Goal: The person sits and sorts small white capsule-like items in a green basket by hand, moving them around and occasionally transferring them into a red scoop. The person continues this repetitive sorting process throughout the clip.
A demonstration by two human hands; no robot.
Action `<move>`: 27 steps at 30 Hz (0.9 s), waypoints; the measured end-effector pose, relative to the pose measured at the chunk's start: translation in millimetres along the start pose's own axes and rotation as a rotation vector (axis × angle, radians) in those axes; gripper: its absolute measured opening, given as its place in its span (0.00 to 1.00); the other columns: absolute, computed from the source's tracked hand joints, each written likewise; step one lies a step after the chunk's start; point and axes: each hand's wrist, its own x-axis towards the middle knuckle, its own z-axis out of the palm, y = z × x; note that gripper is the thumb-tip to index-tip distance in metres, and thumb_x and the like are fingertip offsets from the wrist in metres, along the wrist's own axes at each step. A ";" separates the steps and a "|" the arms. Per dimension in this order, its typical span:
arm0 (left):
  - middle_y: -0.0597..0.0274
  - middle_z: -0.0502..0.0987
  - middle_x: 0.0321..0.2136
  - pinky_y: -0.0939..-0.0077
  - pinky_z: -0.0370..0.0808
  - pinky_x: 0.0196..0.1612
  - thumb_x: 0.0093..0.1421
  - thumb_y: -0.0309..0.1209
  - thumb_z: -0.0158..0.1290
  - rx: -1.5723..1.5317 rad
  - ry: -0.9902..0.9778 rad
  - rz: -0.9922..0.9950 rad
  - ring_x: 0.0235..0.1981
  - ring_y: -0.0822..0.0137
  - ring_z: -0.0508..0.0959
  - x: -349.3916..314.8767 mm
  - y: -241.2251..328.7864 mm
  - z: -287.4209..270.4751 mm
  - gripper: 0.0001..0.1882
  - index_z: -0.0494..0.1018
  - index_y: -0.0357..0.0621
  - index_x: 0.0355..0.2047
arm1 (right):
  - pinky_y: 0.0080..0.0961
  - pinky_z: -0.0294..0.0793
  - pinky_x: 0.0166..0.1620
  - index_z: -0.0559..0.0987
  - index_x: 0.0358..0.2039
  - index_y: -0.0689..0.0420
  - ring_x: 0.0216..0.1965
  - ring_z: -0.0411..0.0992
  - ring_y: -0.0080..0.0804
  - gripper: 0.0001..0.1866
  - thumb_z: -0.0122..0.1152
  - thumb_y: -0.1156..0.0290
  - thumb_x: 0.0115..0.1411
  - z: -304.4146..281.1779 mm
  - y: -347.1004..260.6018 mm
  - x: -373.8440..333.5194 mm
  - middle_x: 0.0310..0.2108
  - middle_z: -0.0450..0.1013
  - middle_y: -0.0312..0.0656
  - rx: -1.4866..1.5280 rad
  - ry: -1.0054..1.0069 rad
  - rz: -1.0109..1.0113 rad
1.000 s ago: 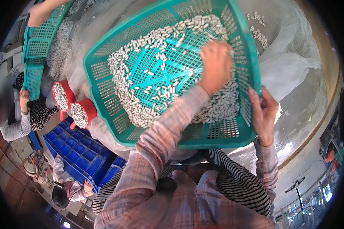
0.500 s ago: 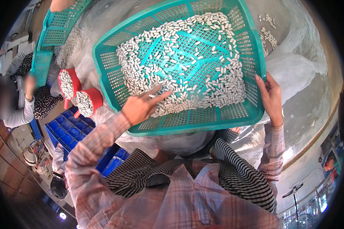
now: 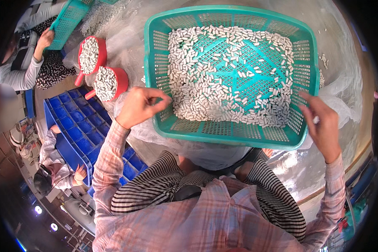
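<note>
A large green plastic basket (image 3: 231, 135) with lattice walls lies in front of me. Many white capsules (image 3: 214, 92) cover much of its bottom, thickest at the near left. My left hand (image 3: 140, 107) is over the left rim, thumb and forefinger pinched together beside the capsules; whatever is between the fingertips is too small to make out. At the right rim is my right hand (image 3: 323, 122), thumb and forefinger pointing into the basket. A small white piece, apparently a capsule (image 3: 316, 119), shows in its curled fingers.
Two red scoops (image 3: 103, 50) (image 3: 122, 82) full of capsules stand left of the basket. Beyond them is a blue compartment tray (image 3: 73, 113). A person's hand (image 3: 46, 38) holds another green basket (image 3: 69, 23). Clear plastic sheeting (image 3: 130, 21) lies underneath, with loose capsules (image 3: 324, 61) at the right.
The basket has shifted right in view and sits straighter. My left hand has withdrawn from the capsules to the left rim, fingers now pinched. My right hand has loosened from the right rim.
</note>
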 end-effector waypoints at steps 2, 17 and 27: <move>0.65 0.72 0.15 0.79 0.63 0.19 0.50 0.30 0.62 -0.124 -0.105 0.042 0.14 0.79 0.65 -2.8 3.0 2.7 0.16 0.79 0.47 0.41 | 0.33 0.72 0.29 0.78 0.39 0.59 0.25 0.74 0.42 0.10 0.59 0.71 0.57 17.7 -9.3 9.2 0.31 0.76 0.47 -0.076 -0.098 -0.158; 0.55 0.66 0.15 0.67 0.70 0.26 0.43 0.31 0.59 -0.245 0.338 -0.160 0.19 0.59 0.73 -13.5 11.6 15.5 0.33 0.65 0.35 0.52 | 0.30 0.71 0.31 0.77 0.48 0.55 0.29 0.73 0.35 0.14 0.56 0.70 0.61 115.0 16.7 33.4 0.33 0.75 0.43 0.194 0.054 0.012; 0.67 0.75 0.27 0.84 0.70 0.33 0.43 0.19 0.54 -0.641 0.683 -0.128 0.26 0.78 0.72 -13.2 -29.4 45.5 0.35 0.65 0.34 0.57 | 0.40 0.50 0.64 0.62 0.63 0.56 0.63 0.53 0.52 0.30 0.54 0.61 0.62 195.4 37.9 84.3 0.61 0.56 0.57 0.044 0.421 0.069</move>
